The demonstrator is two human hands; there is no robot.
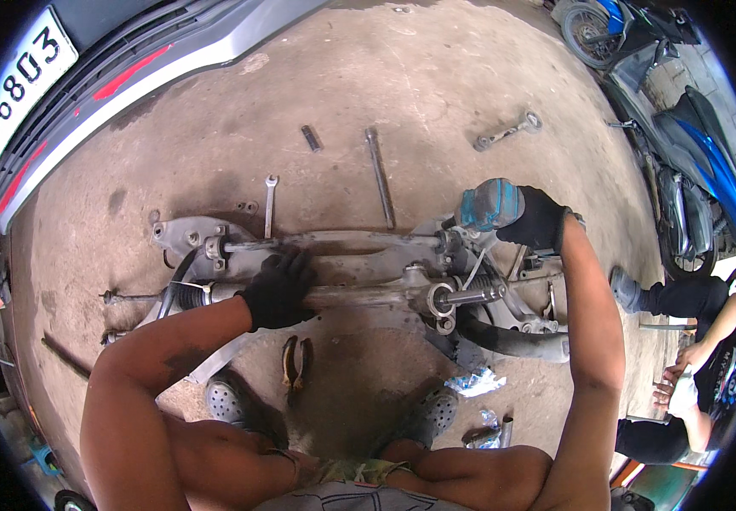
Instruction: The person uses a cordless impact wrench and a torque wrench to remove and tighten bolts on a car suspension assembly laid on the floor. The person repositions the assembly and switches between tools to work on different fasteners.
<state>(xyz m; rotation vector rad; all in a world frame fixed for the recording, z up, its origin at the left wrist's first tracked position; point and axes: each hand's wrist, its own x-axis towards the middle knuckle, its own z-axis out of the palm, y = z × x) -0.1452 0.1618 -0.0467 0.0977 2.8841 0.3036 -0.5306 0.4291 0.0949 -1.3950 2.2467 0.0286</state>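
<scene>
A grey metal car subframe [351,247] lies across the floor in front of me, with a steering rack [342,295] mounted along its near side. My left hand [281,289], in a black glove, rests on the rack and the subframe with its fingers spread. In a matching glove, my right hand [538,223] grips a teal and grey cordless impact wrench [491,204] at the subframe's far right corner. The tool's working end is hidden beneath its body. The rack's splined input shaft [474,295] points right, below the wrench.
Beyond the subframe lie a combination wrench [270,204], a long bar [380,179], a socket [311,139] and a metal link [508,132]. Pliers [297,364] sit between my feet. A car bumper [172,77] stands far left; motorcycles [683,162] and another person [708,358] are right.
</scene>
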